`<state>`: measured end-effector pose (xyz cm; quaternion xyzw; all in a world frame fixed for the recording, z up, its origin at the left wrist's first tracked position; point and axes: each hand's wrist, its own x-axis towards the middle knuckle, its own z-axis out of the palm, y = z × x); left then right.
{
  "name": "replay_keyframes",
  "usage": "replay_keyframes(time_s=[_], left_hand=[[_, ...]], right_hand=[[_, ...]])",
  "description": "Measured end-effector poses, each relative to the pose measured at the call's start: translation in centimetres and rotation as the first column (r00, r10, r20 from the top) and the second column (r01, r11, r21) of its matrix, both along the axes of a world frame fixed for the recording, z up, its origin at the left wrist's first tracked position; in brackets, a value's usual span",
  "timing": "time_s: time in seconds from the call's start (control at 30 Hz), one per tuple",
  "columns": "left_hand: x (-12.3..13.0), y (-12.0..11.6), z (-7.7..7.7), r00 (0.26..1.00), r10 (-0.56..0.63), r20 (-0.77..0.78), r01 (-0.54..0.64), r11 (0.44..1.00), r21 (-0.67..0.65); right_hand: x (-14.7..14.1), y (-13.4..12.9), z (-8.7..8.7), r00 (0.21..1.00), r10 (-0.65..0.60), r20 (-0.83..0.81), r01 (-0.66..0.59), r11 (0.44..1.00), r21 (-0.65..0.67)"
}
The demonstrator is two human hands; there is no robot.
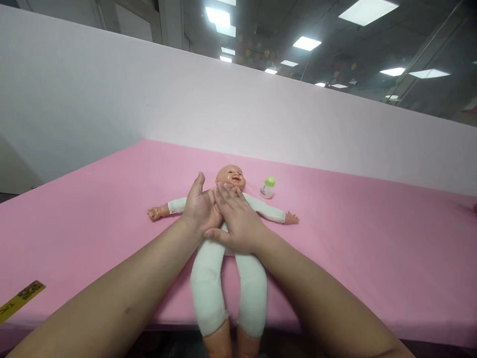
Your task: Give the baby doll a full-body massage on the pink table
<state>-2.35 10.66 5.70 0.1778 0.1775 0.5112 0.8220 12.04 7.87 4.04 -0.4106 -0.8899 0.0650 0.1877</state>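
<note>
A baby doll (212, 278) with a white cloth body lies on its back, arms spread and legs toward me. Above its torso my left hand (203, 206) is turned palm up, thumb raised and fingers out. My right hand (240, 219) lies palm down with straight fingers, its fingertips over the left hand's fingers. The two hands touch and cover most of the doll's chest; whether they press on it I cannot tell. To the right of the doll's head stands a small clear bottle (267, 189) with a green cap.
The doll rests on a pink-covered table (354, 258), its feet past the front edge. A white partition (223, 104) rises behind. A yellow label strip (22, 301) with a printed code lies at the front left.
</note>
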Motion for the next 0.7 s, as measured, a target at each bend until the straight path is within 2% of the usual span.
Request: replay_keyframes(time_s=[0.1, 0.2, 0.3, 0.4, 0.47, 0.6, 0.7], left_hand=[[-1.4, 1.4, -0.5, 0.992, 0.123, -0.014, -0.123, 0.992, 0.037], [-2.8, 2.7, -1.0, 0.964, 0.266, -0.021, -0.264, 0.963, 0.056], [-3.6, 3.3, -1.3, 0.953, 0.3, -0.026, -0.298, 0.951, 0.078], [-3.4, 3.1, -1.4, 0.958, 0.282, -0.052, -0.277, 0.957, 0.084], [-2.6, 2.5, -1.3, 0.969, 0.24, -0.066, -0.235, 0.969, 0.076], [-0.7, 0.6, -0.9, 0.993, 0.107, -0.049, -0.103, 0.992, 0.069], [0.3, -0.4, -0.6, 0.997, 0.055, -0.048, -0.053, 0.998, 0.043]], right_hand=[[0.3, 0.0, 0.2, 0.999, 0.003, 0.054, 0.0, 0.999, -0.039], [0.5, -0.2, 0.5, 0.992, 0.077, 0.105, -0.068, 0.995, -0.079], [0.2, -0.8, 0.5, 0.977, 0.186, 0.101, -0.177, 0.98, -0.089], [-0.4, -1.5, 0.5, 0.957, 0.28, 0.072, -0.276, 0.959, -0.064], [-0.8, -1.7, 0.4, 0.955, 0.292, 0.05, -0.291, 0.956, -0.039], [-1.0, -1.6, 0.2, 0.979, 0.204, 0.013, -0.204, 0.979, -0.006], [-1.0, -1.1, 0.1, 0.994, 0.112, 0.008, -0.112, 0.994, 0.007]])
